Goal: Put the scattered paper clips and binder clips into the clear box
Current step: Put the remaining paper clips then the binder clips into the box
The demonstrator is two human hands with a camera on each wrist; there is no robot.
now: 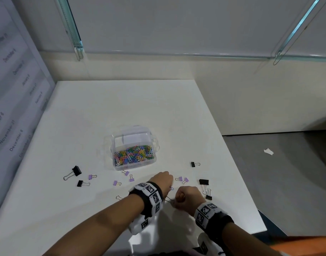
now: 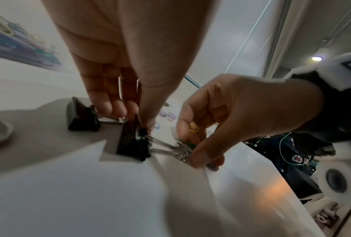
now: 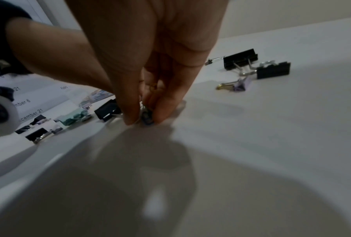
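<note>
The clear box (image 1: 119,166) stands mid-table, holding a heap of coloured paper clips (image 1: 133,155). My left hand (image 1: 163,182) is just in front of it; in the left wrist view thumb and fingers pinch a black binder clip (image 2: 133,141) on the table. My right hand (image 1: 188,196) is beside it, fingers curled round a few coloured paper clips (image 2: 193,128), with its thumb on the binder clip's wire handles (image 2: 166,145). In the right wrist view the fingertips (image 3: 164,115) pinch a small blue clip (image 3: 147,119) against the table. Black (image 1: 76,170) and purple binder clips (image 1: 92,176) lie scattered.
More black binder clips (image 1: 203,182) lie right of my hands, and purple ones (image 1: 185,180) ahead of them. A wall calendar (image 1: 8,108) stands along the table's left side. The white table's right edge (image 1: 241,172) drops to a grey floor.
</note>
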